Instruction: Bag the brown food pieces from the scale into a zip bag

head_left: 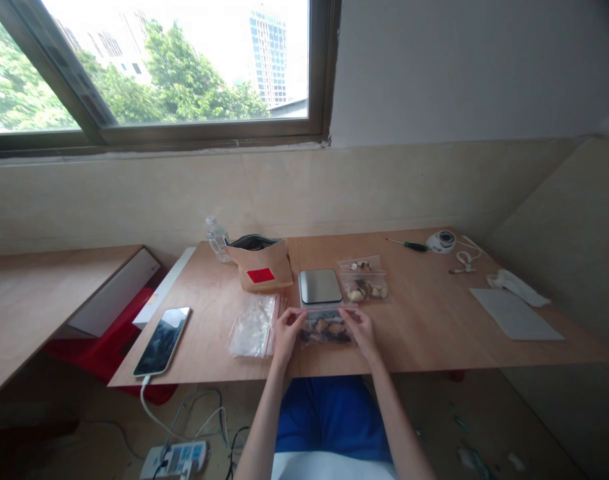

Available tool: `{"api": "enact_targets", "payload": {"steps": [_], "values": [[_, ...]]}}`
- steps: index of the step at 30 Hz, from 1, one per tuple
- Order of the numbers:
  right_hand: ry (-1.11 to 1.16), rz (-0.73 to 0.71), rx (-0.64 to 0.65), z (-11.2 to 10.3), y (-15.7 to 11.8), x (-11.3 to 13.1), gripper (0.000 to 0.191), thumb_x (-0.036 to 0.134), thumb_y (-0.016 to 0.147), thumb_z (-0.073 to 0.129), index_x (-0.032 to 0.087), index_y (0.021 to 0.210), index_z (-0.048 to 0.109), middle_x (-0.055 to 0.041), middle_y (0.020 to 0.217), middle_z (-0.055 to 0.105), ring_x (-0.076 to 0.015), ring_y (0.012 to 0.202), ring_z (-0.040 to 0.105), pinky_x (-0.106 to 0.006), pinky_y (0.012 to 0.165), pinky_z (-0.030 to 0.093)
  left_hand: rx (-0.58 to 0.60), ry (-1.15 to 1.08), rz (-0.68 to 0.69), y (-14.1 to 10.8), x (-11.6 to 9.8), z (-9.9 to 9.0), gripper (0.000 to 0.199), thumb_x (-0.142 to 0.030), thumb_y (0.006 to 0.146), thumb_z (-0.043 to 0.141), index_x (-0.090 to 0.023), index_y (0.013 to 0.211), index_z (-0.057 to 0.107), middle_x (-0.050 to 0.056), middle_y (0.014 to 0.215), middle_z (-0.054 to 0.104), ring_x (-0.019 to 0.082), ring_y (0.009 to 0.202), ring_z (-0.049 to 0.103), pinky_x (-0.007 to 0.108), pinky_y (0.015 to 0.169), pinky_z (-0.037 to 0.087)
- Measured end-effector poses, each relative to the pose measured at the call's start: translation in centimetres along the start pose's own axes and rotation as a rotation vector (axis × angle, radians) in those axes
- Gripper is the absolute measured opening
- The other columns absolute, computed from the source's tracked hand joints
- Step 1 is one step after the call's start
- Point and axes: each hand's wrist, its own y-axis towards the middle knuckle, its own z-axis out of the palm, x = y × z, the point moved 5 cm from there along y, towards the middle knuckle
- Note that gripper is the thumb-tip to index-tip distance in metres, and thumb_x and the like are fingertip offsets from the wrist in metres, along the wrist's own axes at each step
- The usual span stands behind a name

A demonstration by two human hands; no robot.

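Observation:
Between my two hands is a clear zip bag (327, 329) with brown and dark dried pieces inside, at the table's front edge. My left hand (290, 328) pinches its upper left corner, and my right hand (359, 327) pinches the upper right one. Just behind the bag sits a small scale (320, 287) with a bare metal top. Left of my left hand lies a stack of clear zip bags (254, 327) with red seal lines. To the right of the scale, two filled zip bags (367, 288) hold pale and dark pieces.
A brown paper pouch (267, 263) with a red label stands open beside a plastic bottle (216, 239). A phone (163, 341) on a cable lies at left. Farther right are a screwdriver (415, 247), a dome camera (441, 241), white paper (517, 317) and a power strip (174, 460) below.

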Motion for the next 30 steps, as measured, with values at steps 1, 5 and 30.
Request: {"api": "enact_targets", "payload": {"steps": [1, 5, 30], "values": [[-0.006, -0.005, 0.000, 0.0, 0.0, 0.1, 0.037, 0.048, 0.065, 0.069, 0.015, 0.081, 0.068, -0.0067, 0.076, 0.070, -0.0217, 0.068, 0.065, -0.029, 0.059, 0.050, 0.000, 0.015, 0.007, 0.0, -0.1, -0.1, 0.024, -0.039, 0.070, 0.066, -0.016, 0.077, 0.067, 0.002, 0.072, 0.064, 0.014, 0.069, 0.058, 0.023, 0.063, 0.043], [-0.029, -0.050, 0.012, -0.2, -0.1, 0.3, 0.036, 0.047, 0.066, 0.069, 0.015, 0.083, 0.069, -0.0071, 0.077, 0.070, -0.0219, 0.071, 0.064, -0.030, 0.063, 0.050, -0.004, 0.054, 0.020, 0.1, -0.2, -0.5, 0.022, -0.037, 0.070, 0.066, -0.016, 0.074, 0.068, 0.003, 0.074, 0.066, 0.016, 0.071, 0.058, 0.025, 0.065, 0.043], [0.019, -0.003, 0.127, 1.0, -0.2, 0.3, 0.035, 0.045, 0.066, 0.070, 0.015, 0.084, 0.070, -0.0072, 0.081, 0.072, -0.0218, 0.072, 0.067, -0.028, 0.059, 0.052, 0.105, -0.023, -0.025, -0.5, -0.8, 1.1, 0.027, -0.037, 0.074, 0.064, -0.014, 0.086, 0.068, 0.007, 0.085, 0.067, 0.019, 0.084, 0.061, 0.026, 0.074, 0.045]]}}
